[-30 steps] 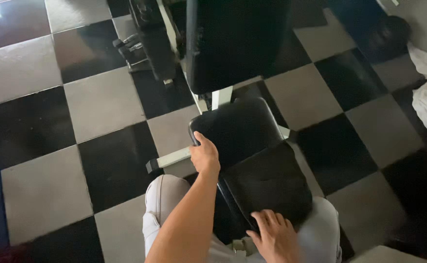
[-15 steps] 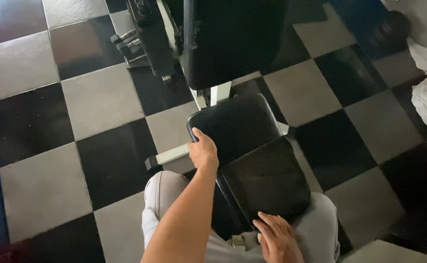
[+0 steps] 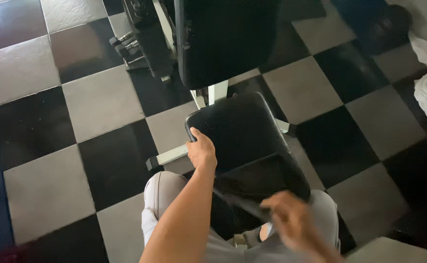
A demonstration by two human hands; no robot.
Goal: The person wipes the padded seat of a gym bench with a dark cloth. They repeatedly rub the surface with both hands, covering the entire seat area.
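Checkered floor point(image 3: 101, 104), one black seat pad point(image 3: 237, 129), left hand point(image 3: 202, 152) grip clamped on its edge, right hand point(image 3: 291, 224) grip blurred, untellable.

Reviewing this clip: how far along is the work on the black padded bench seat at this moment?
Nothing looks finished yet. In hand: the left hand grips the left edge of the black padded bench seat, while the right hand, motion-blurred, is at the near end of the lower black pad. Whether the right hand holds anything cannot be told. Both pads sit on the white metal frame, with no visible change to judge what remains.
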